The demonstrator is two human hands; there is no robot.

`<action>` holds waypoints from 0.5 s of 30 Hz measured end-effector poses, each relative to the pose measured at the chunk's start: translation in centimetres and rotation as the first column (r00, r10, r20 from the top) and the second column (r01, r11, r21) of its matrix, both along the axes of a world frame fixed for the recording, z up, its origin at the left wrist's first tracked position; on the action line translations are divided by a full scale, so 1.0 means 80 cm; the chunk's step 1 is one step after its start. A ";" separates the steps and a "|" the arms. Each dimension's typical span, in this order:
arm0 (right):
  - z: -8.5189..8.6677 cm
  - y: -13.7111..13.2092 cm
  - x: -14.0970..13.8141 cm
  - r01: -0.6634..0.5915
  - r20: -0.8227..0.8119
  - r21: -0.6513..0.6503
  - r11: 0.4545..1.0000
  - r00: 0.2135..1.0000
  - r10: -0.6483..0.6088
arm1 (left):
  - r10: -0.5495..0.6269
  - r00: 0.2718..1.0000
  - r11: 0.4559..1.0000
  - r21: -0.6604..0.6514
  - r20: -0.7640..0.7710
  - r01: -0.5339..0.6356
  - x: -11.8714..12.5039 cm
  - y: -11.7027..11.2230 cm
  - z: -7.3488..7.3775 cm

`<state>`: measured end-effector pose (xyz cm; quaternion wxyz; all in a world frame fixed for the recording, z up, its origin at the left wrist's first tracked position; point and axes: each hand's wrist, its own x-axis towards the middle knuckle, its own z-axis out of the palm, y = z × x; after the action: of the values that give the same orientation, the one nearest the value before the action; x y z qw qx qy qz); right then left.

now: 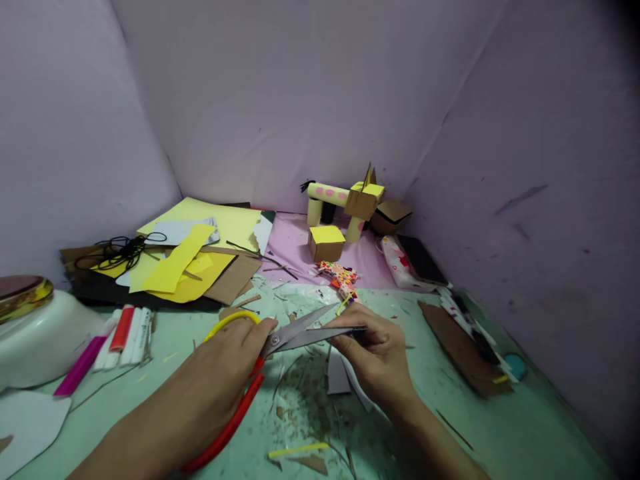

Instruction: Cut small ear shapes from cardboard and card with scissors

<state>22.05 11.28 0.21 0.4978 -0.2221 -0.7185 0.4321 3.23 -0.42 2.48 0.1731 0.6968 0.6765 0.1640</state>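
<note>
My left hand (233, 357) is wrapped round a pair of scissors (295, 331) with one red and one yellow handle. Its blades are spread and point right, towards my right hand (373, 357). The fingers of that hand are pinched on a small dark piece (361, 331), seen almost edge-on at the lower blade's tip; my fingers hide most of it. White paper pieces (339, 375) show just below my right hand, and I cannot tell whether they are held. A patterned paper figure (340, 275) lies just beyond the blades.
A yellow and brown cardboard animal (333, 195) stands at the back beside a yellow-topped box (327, 244). Paper sheets (200, 213) and black cord (117, 253) lie back left, markers (123, 330) nearer. A phone (423, 259) and cardboard (457, 343) are right. Scraps (300, 450) litter the front.
</note>
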 end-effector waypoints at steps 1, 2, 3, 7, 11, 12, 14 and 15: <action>0.000 0.000 0.000 -0.004 0.005 0.003 1.000 1.000 0.004 | -0.002 1.000 1.000 -0.003 -0.008 0.002 0.001 0.000 0.001; 0.000 -0.001 0.000 -0.004 0.008 0.002 1.000 1.000 0.004 | -0.004 1.000 1.000 -0.003 -0.015 0.004 0.001 0.001 0.001; 0.000 -0.001 0.001 -0.002 0.013 -0.002 1.000 1.000 0.002 | -0.007 1.000 1.000 -0.001 -0.019 0.007 0.001 0.001 0.001; 0.000 -0.002 0.002 0.008 0.029 -0.008 1.000 1.000 -0.008 | -0.010 0.999 1.000 0.023 -0.032 0.011 0.002 0.003 0.003; 0.002 -0.002 0.002 0.009 0.034 -0.020 1.000 0.999 -0.008 | 0.002 1.000 0.998 0.058 -0.029 0.000 0.001 0.004 0.003; 0.003 -0.002 0.002 0.011 0.036 -0.026 1.000 0.999 -0.010 | 0.001 1.000 0.998 0.067 -0.023 0.000 0.001 0.004 0.002; 0.006 -0.003 0.002 0.018 0.041 -0.036 0.999 0.999 -0.017 | 0.002 1.000 0.997 0.079 -0.008 -0.001 0.001 0.004 0.002; 0.007 -0.003 0.001 0.022 0.041 -0.039 0.999 0.999 -0.020 | 0.002 1.000 0.997 0.080 0.005 -0.002 0.001 0.003 0.001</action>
<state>22.16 11.04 0.75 0.4831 -0.2481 -0.7173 0.4365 3.28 -0.15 2.58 0.1465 0.7021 0.6697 0.1927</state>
